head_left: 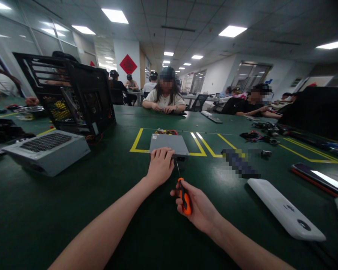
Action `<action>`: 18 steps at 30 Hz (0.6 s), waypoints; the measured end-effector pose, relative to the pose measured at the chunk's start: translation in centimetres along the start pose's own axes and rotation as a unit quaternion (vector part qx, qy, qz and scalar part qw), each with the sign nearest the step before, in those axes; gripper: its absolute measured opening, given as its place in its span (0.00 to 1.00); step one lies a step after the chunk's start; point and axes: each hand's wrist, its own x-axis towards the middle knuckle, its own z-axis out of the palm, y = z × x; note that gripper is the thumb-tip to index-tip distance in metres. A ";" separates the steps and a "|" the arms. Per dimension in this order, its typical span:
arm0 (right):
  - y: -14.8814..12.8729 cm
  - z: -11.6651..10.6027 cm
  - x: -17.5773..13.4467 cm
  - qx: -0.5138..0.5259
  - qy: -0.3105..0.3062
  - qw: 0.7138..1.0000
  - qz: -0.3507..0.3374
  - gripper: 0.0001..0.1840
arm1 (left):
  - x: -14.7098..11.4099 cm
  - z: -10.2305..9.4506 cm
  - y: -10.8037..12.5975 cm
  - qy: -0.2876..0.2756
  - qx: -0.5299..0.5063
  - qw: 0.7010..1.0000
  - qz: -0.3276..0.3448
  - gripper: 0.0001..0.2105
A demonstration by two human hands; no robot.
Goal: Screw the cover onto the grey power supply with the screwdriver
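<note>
A grey computer power supply (pixel 170 141) lies flat on the green table in front of me, with coloured cables bunched behind it. My left hand (pixel 160 167) is bent over its near edge, fingers on the top face, gripping it. In my right hand (pixel 197 204) is a screwdriver (pixel 185 198) with an orange and black handle. Its shaft points up and away, and the tip is at the near side of the power supply, close to the socket. Whether the tip sits in a screw I cannot tell.
On the left stand a second power supply (pixel 47 150) and an open black computer case (pixel 70 93). To the right lie a white power bank (pixel 287 210), a phone (pixel 321 178) and tangled cables (pixel 259 137). A person (pixel 166 95) sits across the green table (pixel 124 123).
</note>
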 end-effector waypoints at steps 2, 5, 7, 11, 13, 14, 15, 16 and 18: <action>-0.1 0.0 0.1 -0.001 -0.015 1.000 -0.012 0.10 | 0.0 0.0 0.0 0.000 0.001 1.000 0.001 0.13; -0.3 -0.1 0.2 0.004 -0.041 0.999 -0.026 0.15 | 0.0 0.1 0.0 0.001 0.000 1.000 0.001 0.13; -0.4 -0.1 0.2 0.005 -0.038 0.999 -0.023 0.16 | 0.0 0.1 0.0 0.001 0.000 1.000 0.000 0.13; -0.3 0.0 0.0 0.006 -0.021 1.000 -0.012 0.13 | 0.0 0.0 0.0 0.001 0.001 1.000 0.001 0.14; -0.2 0.0 -0.1 0.004 -0.011 1.000 -0.006 0.11 | 0.0 0.0 0.0 0.000 -0.001 1.000 0.001 0.14; -0.2 0.0 -0.1 0.002 -0.008 1.000 -0.003 0.10 | 0.0 0.0 0.0 -0.001 -0.001 1.000 0.001 0.14; -0.2 0.0 -0.1 0.001 -0.009 1.000 -0.003 0.10 | 0.0 0.0 0.0 -0.001 -0.001 1.000 0.001 0.14; -0.2 0.0 0.0 0.001 -0.014 1.000 -0.006 0.10 | 0.0 0.0 0.0 -0.001 -0.002 1.000 0.001 0.14; -0.2 -0.1 0.0 0.002 -0.033 0.999 -0.014 0.12 | 0.0 0.1 -0.1 0.000 -0.002 1.000 0.000 0.14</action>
